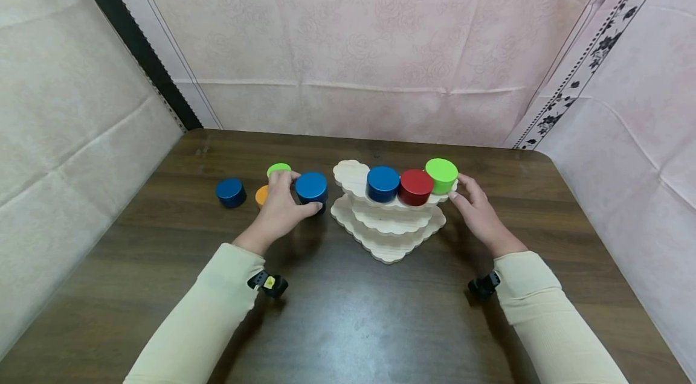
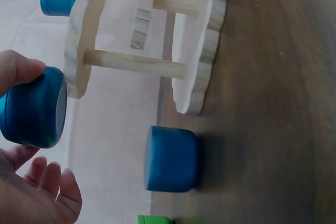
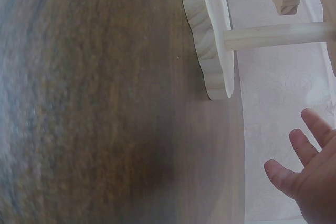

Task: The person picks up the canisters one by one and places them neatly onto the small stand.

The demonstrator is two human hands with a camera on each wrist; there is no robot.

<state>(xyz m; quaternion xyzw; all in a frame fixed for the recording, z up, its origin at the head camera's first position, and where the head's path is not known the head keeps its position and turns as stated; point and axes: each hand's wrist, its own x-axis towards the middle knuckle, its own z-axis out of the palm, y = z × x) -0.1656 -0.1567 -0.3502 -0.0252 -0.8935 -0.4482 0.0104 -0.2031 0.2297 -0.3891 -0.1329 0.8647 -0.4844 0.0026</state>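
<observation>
My left hand [image 1: 281,210] pinches a blue tin [image 1: 312,185] between thumb and fingers, left of the wooden tiered stand [image 1: 388,245]. In the left wrist view the held tin [image 2: 34,111] is off the table, level with the stand's top tier; the other fingers extend loosely. My right hand [image 1: 480,213] is at the right end of the top tier, thumb and index finger at the side of a light green tin [image 1: 442,174]. Its other fingers [image 3: 283,177] are spread in the right wrist view. A blue tin [image 1: 383,183] and a red tin [image 1: 416,186] stand beside the green one.
Left of my left hand another blue tin [image 1: 231,192] stands on the dark wooden table [image 1: 348,323]. A green tin [image 1: 278,168] and an orange tin [image 1: 261,195] are partly hidden behind that hand. Pale cloth [image 1: 348,58] hangs around the table.
</observation>
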